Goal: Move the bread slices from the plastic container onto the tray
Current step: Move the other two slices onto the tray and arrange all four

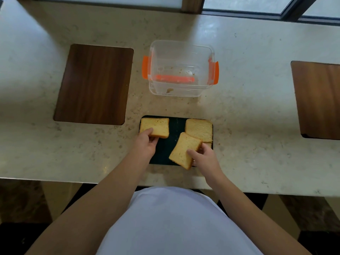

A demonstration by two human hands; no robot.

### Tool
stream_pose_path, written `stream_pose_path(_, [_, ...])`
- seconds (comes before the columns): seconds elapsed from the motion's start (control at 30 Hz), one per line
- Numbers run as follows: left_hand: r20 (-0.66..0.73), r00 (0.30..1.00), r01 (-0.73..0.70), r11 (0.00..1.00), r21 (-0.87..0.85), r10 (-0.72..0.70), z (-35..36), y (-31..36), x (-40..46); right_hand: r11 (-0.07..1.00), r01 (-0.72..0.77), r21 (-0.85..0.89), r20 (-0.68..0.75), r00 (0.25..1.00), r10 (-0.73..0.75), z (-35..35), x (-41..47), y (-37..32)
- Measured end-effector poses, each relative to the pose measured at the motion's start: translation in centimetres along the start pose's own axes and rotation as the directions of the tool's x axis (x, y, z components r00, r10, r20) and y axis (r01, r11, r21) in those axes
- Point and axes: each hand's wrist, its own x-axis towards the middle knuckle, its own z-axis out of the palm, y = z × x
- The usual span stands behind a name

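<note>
A dark tray (165,151) lies on the counter near the front edge. One bread slice (156,127) rests on the tray's far left corner, and my left hand (147,142) pinches its near edge. My right hand (204,156) grips a second bread slice (184,150), tilted, over the tray's near middle. A third bread slice (199,129) lies flat at the far right of the tray, with another slice partly hidden beneath my right hand. The clear plastic container (181,52) with orange clips stands behind the tray and holds only crumbs.
A wooden inlay panel (93,83) is set into the marble counter on the left, and another panel (318,100) on the right. A window frame runs along the back edge. The counter's front edge is just below the tray.
</note>
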Motion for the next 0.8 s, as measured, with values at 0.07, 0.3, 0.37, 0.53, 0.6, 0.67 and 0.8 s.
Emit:
stream_pose_path(0.07, [0.000, 1.000, 0.012, 1.000, 0.008, -0.012, 0.1, 0.1, 0.1, 1.000, -0.003, -0.002, 0.004, 1.000, 0.003, -0.1, 0.0, 0.0])
stream_pose_path(0.3, [0.184, 0.960, -0.263, 0.899, 0.350, 0.209, -0.6, 0.8, -1.3, 1.000, -0.010, 0.009, 0.016, 1.000, 0.010, -0.3, 0.7, -0.4])
stream_pose_path(0.37, [0.302, 0.907, -0.415, 0.735, 0.536, 0.293, -0.9, 1.6, -2.0, 1.000, -0.009, 0.024, 0.012, 1.000, 0.009, -0.5, 0.9, -0.5])
stream_pose_path(0.53, [0.465, 0.851, -0.525, 0.396, 0.753, 0.243, -0.3, 4.1, -2.7, 1.000, 0.003, 0.024, 0.006, 1.000, -0.003, -0.8, 1.2, -1.1])
stream_pose_path(0.6, [0.502, 0.836, -0.546, 0.244, 0.802, 0.222, 0.2, 4.4, -2.4, 1.000, 0.003, 0.024, 0.009, 1.000, -0.003, -0.9, 1.3, -1.3])
stream_pose_path(0.67, [0.555, 0.815, -0.565, 0.009, 0.825, 0.166, 0.7, 4.8, -1.8, 1.000, 0.004, 0.023, 0.009, 1.000, -0.004, -1.0, 1.4, -1.4])
stream_pose_path(0.8, [0.594, 0.803, -0.551, -0.438, 0.711, -0.046, 2.6, 5.5, -0.4, 0.999, -0.010, 0.031, 0.004, 1.000, 0.010, -1.2, 1.6, -1.6])
